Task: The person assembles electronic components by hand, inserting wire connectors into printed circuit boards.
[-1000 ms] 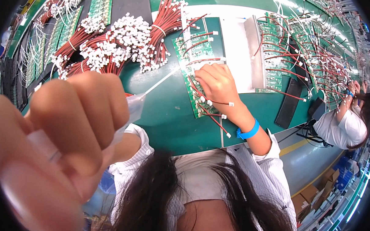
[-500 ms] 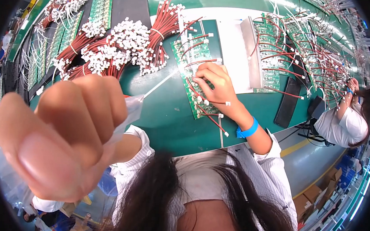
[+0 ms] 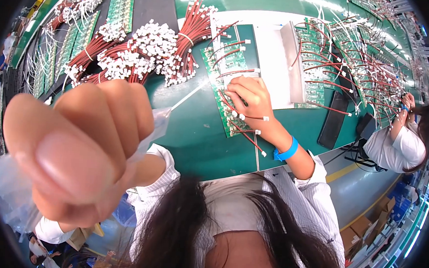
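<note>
The left hand is gripping a clear plastic dispenser in closed fingers (close to the camera). The right hand is pressing curled fingers on a green circuit board.

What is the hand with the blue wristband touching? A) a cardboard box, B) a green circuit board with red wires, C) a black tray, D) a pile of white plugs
B: the right hand rests its fingers on the green circuit board, where red wires stick out; the blue wristband sits just behind it.

Green bench: circuit boards, wire bundles.
</note>
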The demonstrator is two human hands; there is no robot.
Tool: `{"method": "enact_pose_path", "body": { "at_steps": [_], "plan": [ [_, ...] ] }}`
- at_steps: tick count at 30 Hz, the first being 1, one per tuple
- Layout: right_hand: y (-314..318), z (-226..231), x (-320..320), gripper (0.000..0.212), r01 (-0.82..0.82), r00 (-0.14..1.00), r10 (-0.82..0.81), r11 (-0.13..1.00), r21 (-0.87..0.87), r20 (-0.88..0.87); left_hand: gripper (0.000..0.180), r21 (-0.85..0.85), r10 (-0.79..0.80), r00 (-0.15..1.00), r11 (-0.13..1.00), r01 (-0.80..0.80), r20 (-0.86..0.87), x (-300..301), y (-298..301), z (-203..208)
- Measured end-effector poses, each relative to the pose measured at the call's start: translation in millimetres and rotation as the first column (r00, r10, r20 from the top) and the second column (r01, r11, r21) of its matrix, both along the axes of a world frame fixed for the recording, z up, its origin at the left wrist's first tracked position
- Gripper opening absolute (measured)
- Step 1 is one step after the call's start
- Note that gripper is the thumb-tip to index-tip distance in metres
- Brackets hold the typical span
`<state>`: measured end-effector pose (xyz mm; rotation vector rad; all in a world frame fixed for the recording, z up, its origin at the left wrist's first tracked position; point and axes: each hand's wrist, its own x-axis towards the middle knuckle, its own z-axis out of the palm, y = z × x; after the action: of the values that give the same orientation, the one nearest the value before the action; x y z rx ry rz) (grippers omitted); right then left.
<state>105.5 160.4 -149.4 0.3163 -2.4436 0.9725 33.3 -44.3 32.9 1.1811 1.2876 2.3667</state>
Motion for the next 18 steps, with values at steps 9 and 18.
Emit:
{"method": "enact_pose_path", "body": {
  "at_steps": [9, 18],
  "plan": [
    [3.4, 0.1, -0.8, 0.008, -0.038, 0.999, 0.041, 0.997, -0.071, 0.031, 0.020, -0.093, -0.030, 0.989, 0.996, 0.017, -0.142, 10.4, 3.3, 13.2],
    [7.9, -1.4, -1.2, 0.008, -0.079, 0.992, 0.093, 0.985, -0.154, 0.087, 0.024, -0.092, 0.143, 0.970, 0.982, -0.164, -0.198, 17.8, 9.5, 6.0]
  ]
}}
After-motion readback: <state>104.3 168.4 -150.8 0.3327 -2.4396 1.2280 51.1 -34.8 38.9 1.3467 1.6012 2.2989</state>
